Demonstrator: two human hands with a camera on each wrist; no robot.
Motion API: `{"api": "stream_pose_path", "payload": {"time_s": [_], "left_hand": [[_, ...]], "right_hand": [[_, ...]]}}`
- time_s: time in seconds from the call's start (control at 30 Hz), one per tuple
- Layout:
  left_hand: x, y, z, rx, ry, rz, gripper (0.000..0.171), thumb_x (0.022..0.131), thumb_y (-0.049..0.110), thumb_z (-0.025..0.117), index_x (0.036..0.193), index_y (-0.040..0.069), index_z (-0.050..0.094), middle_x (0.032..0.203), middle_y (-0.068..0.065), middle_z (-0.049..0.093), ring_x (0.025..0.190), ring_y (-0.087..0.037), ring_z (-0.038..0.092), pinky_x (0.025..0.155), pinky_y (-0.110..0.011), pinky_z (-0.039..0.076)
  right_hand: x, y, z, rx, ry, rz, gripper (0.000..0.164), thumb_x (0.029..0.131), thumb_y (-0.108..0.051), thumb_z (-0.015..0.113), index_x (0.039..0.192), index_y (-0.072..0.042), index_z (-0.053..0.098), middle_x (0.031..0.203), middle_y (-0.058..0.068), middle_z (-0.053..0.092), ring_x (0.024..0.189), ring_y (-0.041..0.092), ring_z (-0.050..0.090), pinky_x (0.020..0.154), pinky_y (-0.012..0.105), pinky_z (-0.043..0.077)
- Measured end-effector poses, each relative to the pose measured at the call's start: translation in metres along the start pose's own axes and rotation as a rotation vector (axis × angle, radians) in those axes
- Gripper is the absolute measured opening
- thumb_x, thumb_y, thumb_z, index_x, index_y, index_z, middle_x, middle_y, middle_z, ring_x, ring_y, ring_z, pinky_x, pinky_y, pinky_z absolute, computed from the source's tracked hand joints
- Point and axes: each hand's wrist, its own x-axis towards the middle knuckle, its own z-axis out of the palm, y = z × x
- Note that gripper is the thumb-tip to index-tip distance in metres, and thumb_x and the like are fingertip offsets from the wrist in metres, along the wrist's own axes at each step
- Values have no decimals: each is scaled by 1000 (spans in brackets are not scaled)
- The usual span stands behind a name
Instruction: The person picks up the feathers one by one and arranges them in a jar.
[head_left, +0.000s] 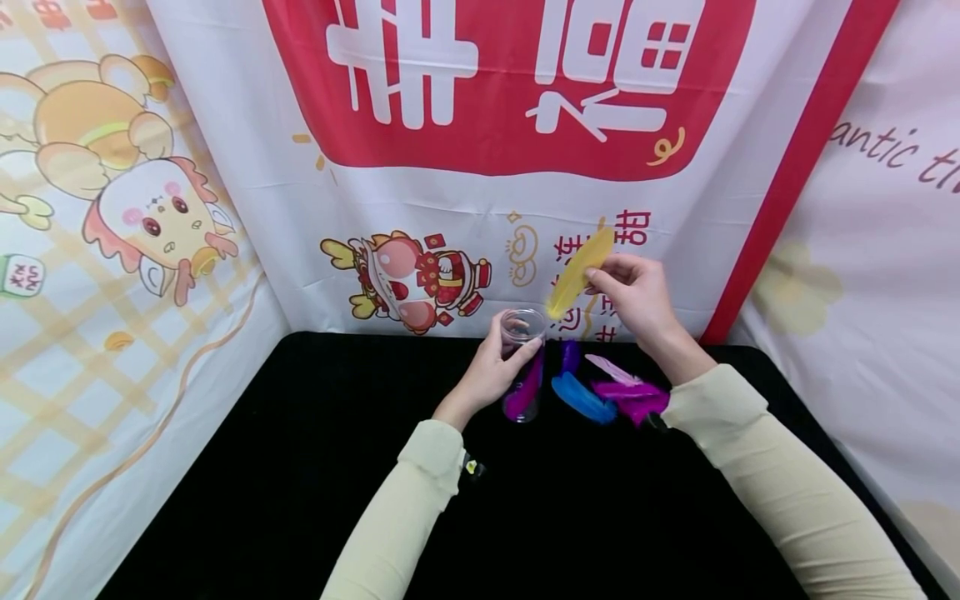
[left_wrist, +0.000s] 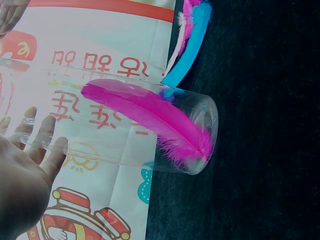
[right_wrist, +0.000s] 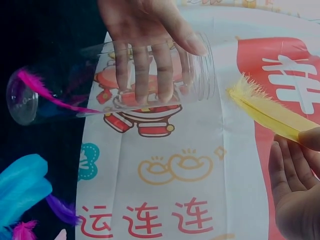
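Note:
My left hand (head_left: 491, 367) grips a clear plastic jar (head_left: 524, 327) near its open top, with the fingers wrapped round the wall. Inside the jar a magenta feather (left_wrist: 145, 112) leans from the bottom up along the side. Between thumb and fingers my right hand (head_left: 633, 292) pinches a yellow feather (head_left: 581, 271), held above and to the right of the jar. The fluffy end of that feather points down toward the jar's mouth, close beside the rim in the right wrist view.
Right of the jar on the black table (head_left: 360, 467) lie a blue feather (head_left: 583, 398), a purple feather (head_left: 571, 357), a pale pink feather (head_left: 613, 369) and magenta feathers (head_left: 633, 400). A printed cloth (head_left: 510, 200) hangs behind the table's back edge, with more cloth at both sides.

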Motion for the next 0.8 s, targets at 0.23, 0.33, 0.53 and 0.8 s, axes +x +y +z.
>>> {"api": "stream_pose_path", "payload": {"time_s": [0.23,0.33,0.53,0.8], "left_hand": [[-7,28,-5,-4,-47,-25,65,105,29,60,153,1,26,143,-16,52,127,-27,54,112,-46,42],[-11,39,-7,-3,-55,-26,64,105,24,60,152,-1,25,143,-20,51,127,-30,55,112,-47,42],[-12,38,-4,-18,-28,8,65,104,18,60,152,-6,24,142,-24,52,125,-35,55,111,-56,40],[-12,40,-6,-7,-44,-9,63,105,22,60,151,-3,26,143,-23,51,125,-33,55,111,-51,42]], "right_hand": [[0,-1,5,-17,3,12,24,96,-7,71,110,13,70,88,3,76,78,18,72,74,23,58],[-1,0,6,-17,-3,13,25,96,-8,72,110,13,70,88,2,76,80,18,72,75,23,58],[-2,1,8,-42,-29,24,25,97,-10,72,110,12,70,90,3,76,79,14,72,76,23,58],[-3,2,10,-62,-60,2,24,96,-10,72,108,12,71,90,6,76,79,14,72,78,25,59]]}}
